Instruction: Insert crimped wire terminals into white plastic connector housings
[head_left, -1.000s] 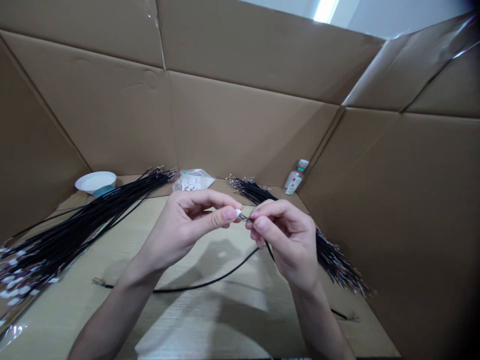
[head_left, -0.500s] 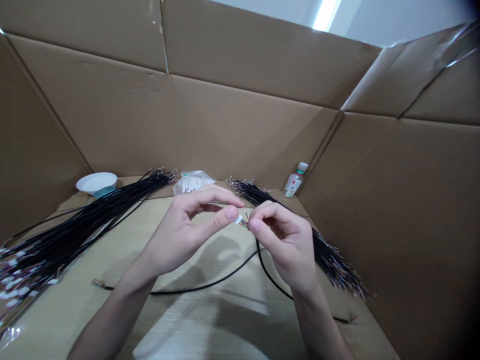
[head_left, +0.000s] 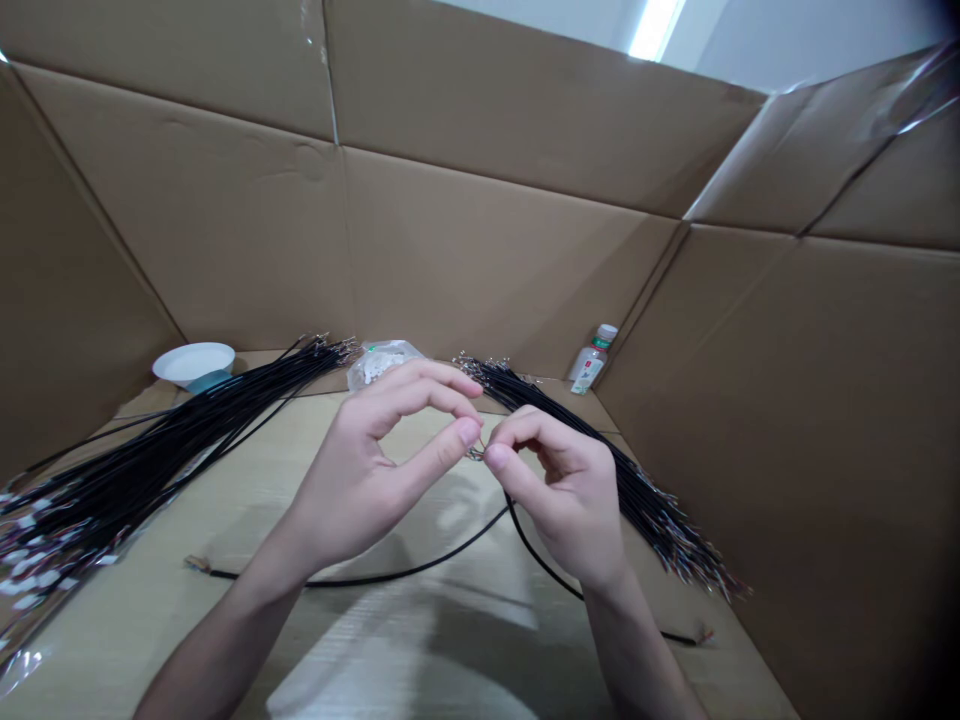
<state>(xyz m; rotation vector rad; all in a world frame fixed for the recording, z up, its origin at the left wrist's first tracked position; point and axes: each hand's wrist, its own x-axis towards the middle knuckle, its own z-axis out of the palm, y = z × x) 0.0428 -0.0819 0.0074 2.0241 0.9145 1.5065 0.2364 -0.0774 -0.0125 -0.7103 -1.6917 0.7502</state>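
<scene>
My left hand has its thumb and fingertips pinched at the wire end of a black cable; the white connector seen there before is now hidden by the fingers. My right hand pinches the thin coloured wires between thumb and forefinger, close to the left fingertips. From below the right fingers the black cable curves down to the right, behind the right wrist. Another stretch of black cable lies across the table below the hands, its frayed wire end at the left.
A large bundle of black cables lies at the left, another bundle at the right. Along the back stand a white bowl, a plastic bag of white connectors and a small bottle. Cardboard walls surround the table.
Both hands have shifted slightly left, and the right fingertips are closer to the left ones. The white connector has gone out of sight behind the left fingers.
</scene>
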